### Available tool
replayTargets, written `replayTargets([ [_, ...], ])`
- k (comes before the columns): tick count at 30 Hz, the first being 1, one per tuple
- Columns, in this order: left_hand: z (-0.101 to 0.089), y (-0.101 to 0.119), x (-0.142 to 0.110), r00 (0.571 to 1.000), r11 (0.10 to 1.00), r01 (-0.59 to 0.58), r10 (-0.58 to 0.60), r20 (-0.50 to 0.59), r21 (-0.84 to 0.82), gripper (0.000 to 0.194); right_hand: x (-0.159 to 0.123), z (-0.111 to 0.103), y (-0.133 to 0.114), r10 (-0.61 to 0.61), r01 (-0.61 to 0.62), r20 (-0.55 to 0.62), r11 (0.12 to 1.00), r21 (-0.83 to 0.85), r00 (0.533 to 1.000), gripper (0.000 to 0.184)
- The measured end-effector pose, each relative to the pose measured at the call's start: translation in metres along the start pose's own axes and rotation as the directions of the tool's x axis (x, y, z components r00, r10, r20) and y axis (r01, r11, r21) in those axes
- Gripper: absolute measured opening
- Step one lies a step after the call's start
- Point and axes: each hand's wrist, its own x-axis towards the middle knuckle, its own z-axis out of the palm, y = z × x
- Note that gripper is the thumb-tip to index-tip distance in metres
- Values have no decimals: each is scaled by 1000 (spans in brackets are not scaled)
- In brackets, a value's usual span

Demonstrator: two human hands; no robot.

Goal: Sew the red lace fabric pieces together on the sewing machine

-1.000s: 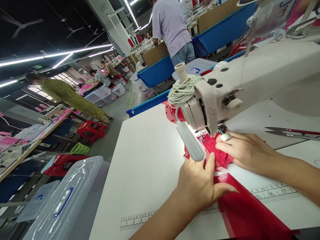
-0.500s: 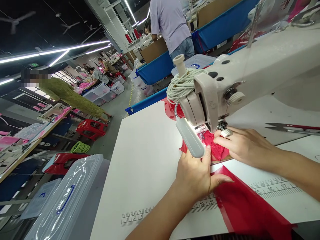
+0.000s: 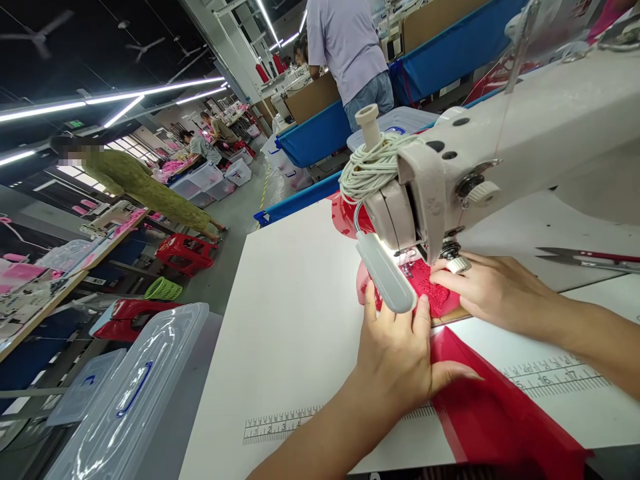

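Note:
Red lace fabric lies under the needle and presser foot of a white sewing machine. My left hand rests flat and open on its near left side, fingers apart, thumb stretched right over a sheer red fabric panel. The fingertips are partly behind the machine's lamp. At the right edge of the lace, my right hand has its thumb and fingers closed on the fabric; some fingertips are hidden behind a white knob. The sheer panel hangs toward the table's front edge.
Thread snips lie on the machine bed at right. A printed ruler runs along the white table's front. Lidded plastic boxes stand to the left. Several other people work farther back, one in a lilac shirt.
My left hand has spread its fingers more and shifted slightly right and down. The fabric at its fingertips has changed shape. My right hand stays on the lace; the view has shifted slightly.

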Motion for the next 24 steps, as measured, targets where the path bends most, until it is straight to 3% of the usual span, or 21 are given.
replayTargets([
  [5, 2, 0, 1, 999, 1000, -7, 7, -39, 12, 87, -1, 6, 5, -18, 16, -37, 999, -33, 999, 21],
  [12, 12, -4, -2, 1000, 999, -3, 3, -7, 32, 91, 1, 6, 7, 17, -16, 3, 990, -143, 1000, 30],
  [16, 15, -4, -3, 1000, 998, -2, 2, 0, 70, 94, 0, 9, 9, 11, -17, -43, 989, -149, 999, 31],
  [24, 12, -8, -1, 1000, 999, 31, -31, 2, 40, 72, -4, 4, 1, -116, 113, -74, 993, -46, 990, 19],
])
